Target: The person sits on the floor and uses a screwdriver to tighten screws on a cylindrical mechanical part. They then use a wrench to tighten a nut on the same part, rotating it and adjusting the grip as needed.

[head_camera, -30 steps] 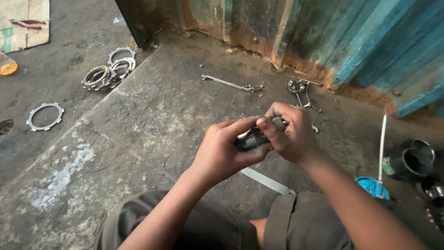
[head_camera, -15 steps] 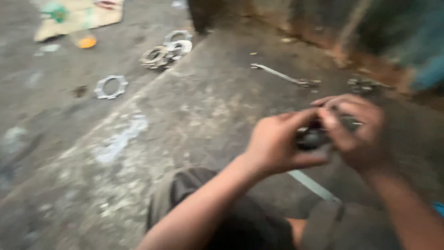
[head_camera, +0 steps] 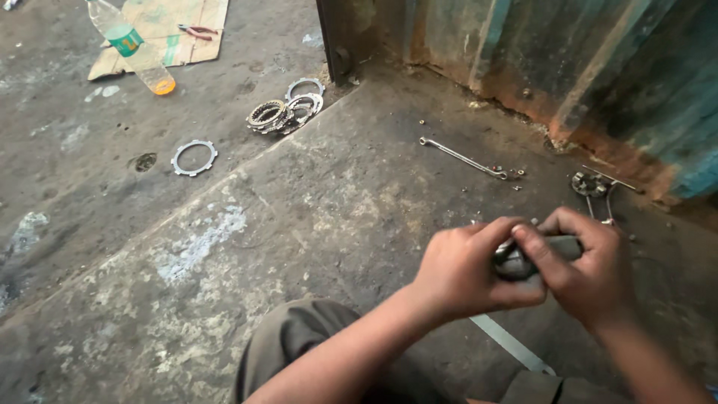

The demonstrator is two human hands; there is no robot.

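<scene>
A plastic bottle [head_camera: 133,46] is lying far left on the concrete floor [head_camera: 314,217], with a loose ring [head_camera: 194,157] and a pile of rings [head_camera: 280,114] further along. The left hand [head_camera: 465,271] and right hand [head_camera: 580,271] are meeting over the knees, fingers of both closing around a small dark metal part [head_camera: 516,262], probably a cylinder, though it is mostly hidden. If either grip is slackening, the part risks dropping and rolling toward the wrench [head_camera: 462,158] and scattered bits by the rusty wall [head_camera: 538,67].
</scene>
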